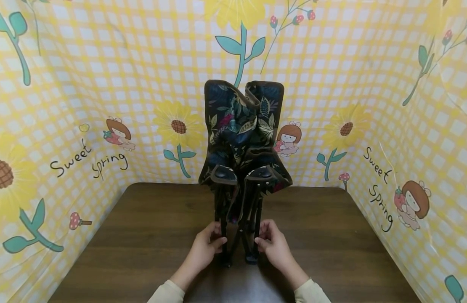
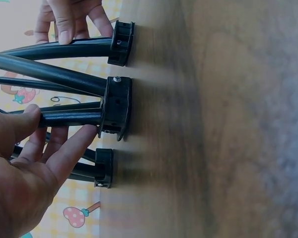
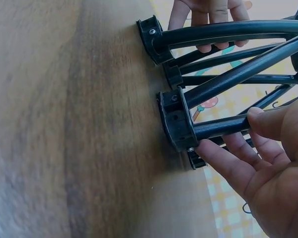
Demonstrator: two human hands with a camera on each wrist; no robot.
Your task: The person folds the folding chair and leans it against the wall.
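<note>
A folded camp chair (image 1: 242,130) with dark floral fabric stands upright on the brown wooden table (image 1: 150,235). Its black tube legs end in black plastic feet (image 2: 116,106) that rest on the tabletop. My left hand (image 1: 219,241) grips the front left leg low down, with the thumb over the tube (image 2: 69,118) and the fingers under it. My right hand (image 1: 261,242) grips the front right leg (image 3: 223,126) in the same way, just above its foot (image 3: 176,119). In each wrist view the other hand shows at the top, holding the far leg.
A yellow checked backdrop (image 1: 86,105) with sunflowers and "Sweet Spring" lettering encloses the table on three sides. The chair stands mid-table close to the front edge. Bare wood lies to its left and right (image 1: 332,235).
</note>
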